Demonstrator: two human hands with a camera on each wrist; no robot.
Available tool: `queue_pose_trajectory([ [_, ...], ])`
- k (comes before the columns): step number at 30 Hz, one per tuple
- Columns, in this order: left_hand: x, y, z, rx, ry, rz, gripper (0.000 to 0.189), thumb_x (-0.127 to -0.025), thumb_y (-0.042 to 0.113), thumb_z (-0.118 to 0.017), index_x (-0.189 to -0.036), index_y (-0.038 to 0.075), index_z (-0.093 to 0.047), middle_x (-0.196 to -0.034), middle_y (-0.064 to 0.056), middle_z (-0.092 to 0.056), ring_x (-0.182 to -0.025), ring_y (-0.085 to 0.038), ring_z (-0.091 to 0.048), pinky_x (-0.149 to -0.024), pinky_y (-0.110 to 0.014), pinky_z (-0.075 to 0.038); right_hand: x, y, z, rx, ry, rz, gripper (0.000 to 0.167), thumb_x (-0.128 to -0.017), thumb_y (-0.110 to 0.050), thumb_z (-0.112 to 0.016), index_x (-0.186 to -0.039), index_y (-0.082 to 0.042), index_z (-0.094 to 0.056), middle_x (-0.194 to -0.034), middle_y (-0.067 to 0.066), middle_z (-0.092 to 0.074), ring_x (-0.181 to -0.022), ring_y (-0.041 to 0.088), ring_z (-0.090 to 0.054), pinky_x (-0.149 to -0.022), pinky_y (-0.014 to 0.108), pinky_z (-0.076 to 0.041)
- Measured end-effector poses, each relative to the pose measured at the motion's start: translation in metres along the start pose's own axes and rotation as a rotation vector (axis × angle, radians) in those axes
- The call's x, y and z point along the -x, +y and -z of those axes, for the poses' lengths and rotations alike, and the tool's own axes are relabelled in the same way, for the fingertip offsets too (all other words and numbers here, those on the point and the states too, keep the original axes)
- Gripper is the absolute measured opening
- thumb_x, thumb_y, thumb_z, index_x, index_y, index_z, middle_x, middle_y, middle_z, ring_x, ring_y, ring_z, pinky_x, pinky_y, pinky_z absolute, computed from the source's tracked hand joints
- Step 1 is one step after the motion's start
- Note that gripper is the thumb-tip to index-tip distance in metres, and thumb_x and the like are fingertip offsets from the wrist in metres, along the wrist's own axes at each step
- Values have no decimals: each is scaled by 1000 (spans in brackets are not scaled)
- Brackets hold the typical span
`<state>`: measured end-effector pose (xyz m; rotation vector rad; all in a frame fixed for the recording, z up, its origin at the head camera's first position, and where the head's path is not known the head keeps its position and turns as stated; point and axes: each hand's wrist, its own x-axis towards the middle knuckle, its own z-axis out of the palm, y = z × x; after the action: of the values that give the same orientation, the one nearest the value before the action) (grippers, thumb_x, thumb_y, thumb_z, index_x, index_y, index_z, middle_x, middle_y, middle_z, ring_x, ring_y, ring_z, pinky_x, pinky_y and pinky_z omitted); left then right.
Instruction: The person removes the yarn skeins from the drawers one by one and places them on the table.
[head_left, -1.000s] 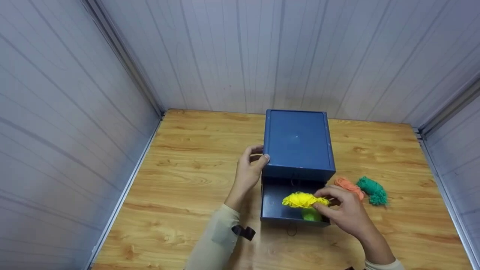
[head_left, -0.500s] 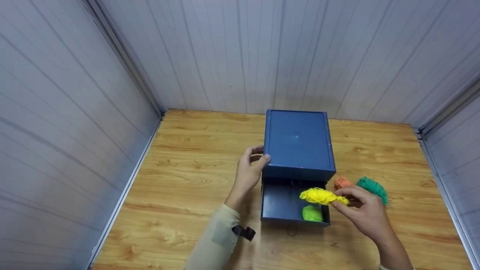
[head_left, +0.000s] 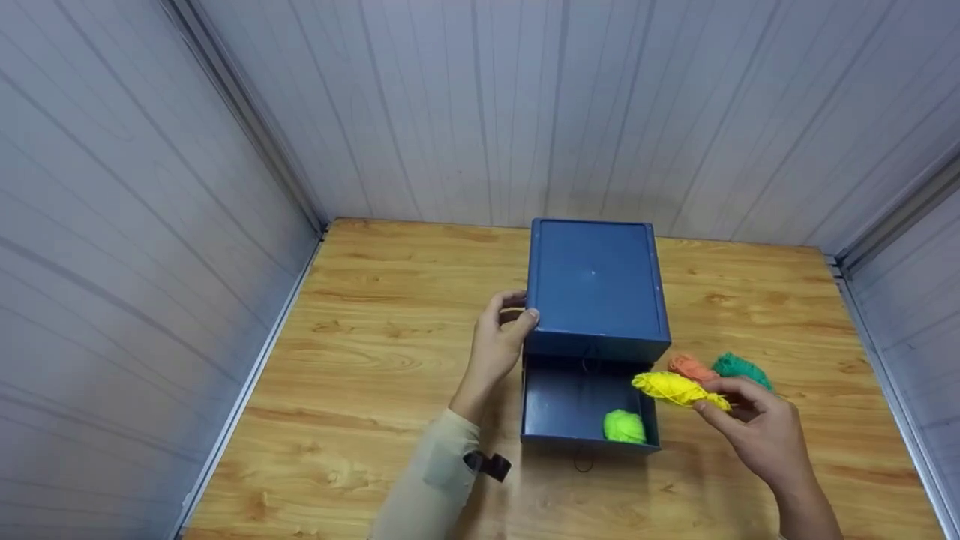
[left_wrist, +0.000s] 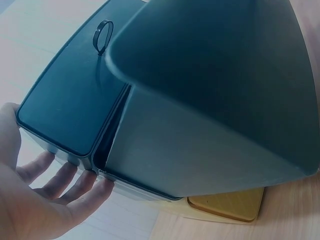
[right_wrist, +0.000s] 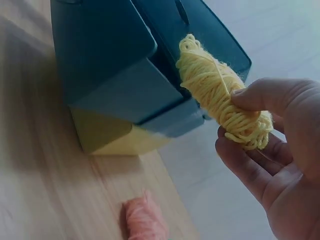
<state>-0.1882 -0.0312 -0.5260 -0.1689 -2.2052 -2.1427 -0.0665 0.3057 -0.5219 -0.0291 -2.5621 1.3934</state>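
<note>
A blue drawer cabinet (head_left: pixel 592 277) stands on the table, with one drawer (head_left: pixel 562 405) pulled out at its front. Inside that drawer, near its front right corner, lies a lime-green ball of yarn (head_left: pixel 624 426). My left hand (head_left: pixel 497 341) holds the cabinet's left side, thumb at the front corner and fingertips along the side wall (left_wrist: pixel 55 160). Between thumb and fingers my right hand (head_left: pixel 765 431) pinches one end of a yellow yarn skein (right_wrist: pixel 217 90), raised over the drawer's right edge. An orange skein (head_left: pixel 691 367) and a green skein (head_left: pixel 739 369) lie beyond that hand, partly covered.
A yellow lower section (right_wrist: pixel 110 135) of the cabinet shows under the pulled-out drawer. Wire loop pulls hang on the drawer fronts, one a black loop (left_wrist: pixel 102 37). Pale panel walls (head_left: pixel 450 112) enclose the wooden table (head_left: pixel 375 337) at the back and sides.
My right hand has carried the yellow skein rightward, from above the drawer's middle to its right edge, uncovering the lime-green ball. The left hand and the cabinet have stayed put.
</note>
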Motion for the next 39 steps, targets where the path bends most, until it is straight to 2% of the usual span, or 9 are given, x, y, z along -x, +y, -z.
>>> queue_pose_trajectory([
  [4, -1, 0, 0, 4, 5, -3, 39, -93, 18, -69, -129, 4, -64, -125, -16, -67, -110, -31, -66, -92, -36, -56, 0, 9, 5, -14, 20, -42, 25, -87, -10, -82, -111, -4, -75, -108, 1, -72, -94, -6, -66, -73, 14, -57],
  [12, -1, -1, -1, 21, 6, 1, 39, -92, 16, -69, -129, 2, -63, -124, -17, -66, -109, -32, -66, -91, -35, -57, -2, 28, 10, -7, 14, -135, 31, -88, -15, -82, -115, -1, -74, -108, -8, -72, -97, -10, -63, -75, 12, -56],
  [20, -1, -2, 0, 20, -3, 2, 39, -93, 16, -69, -129, 3, -63, -125, -16, -66, -111, -33, -65, -92, -35, -56, -2, 47, 8, 31, -10, -195, 34, -88, -22, -83, -115, -2, -74, -110, -3, -72, -93, -12, -62, -72, 13, -56],
  [27, -1, -3, 0, 3, -4, -4, 40, -94, 17, -69, -131, 4, -63, -127, -16, -66, -112, -34, -65, -93, -37, -55, -3, 71, 3, 85, -46, -249, 36, -88, -28, -83, -114, -4, -74, -116, 9, -72, -93, -16, -57, -75, 9, -51],
  [35, 0, 1, -1, 1, 6, 16, 41, -94, 9, -66, -134, -2, -60, -128, -22, -64, -114, -40, -63, -93, -37, -55, -4, 91, -3, 144, -85, -301, 37, -90, -30, -81, -118, -6, -74, -123, 15, -71, -92, -19, -52, -77, 6, -46],
  [37, -1, 3, -2, 2, 5, 29, 40, -94, 7, -65, -133, -3, -60, -128, -23, -64, -115, -42, -63, -94, -38, -55, -4, 96, -5, 156, -99, -313, 37, -91, -29, -79, -120, -6, -73, -125, 15, -70, -94, -17, -52, -78, 6, -45],
  [39, 0, 3, -2, 2, 6, 29, 40, -94, 7, -66, -132, -2, -61, -127, -22, -64, -114, -41, -63, -94, -39, -55, -5, 101, -8, 160, -119, -332, 36, -93, -27, -78, -122, -7, -72, -128, 16, -69, -101, -7, -58, -82, 10, -49],
])
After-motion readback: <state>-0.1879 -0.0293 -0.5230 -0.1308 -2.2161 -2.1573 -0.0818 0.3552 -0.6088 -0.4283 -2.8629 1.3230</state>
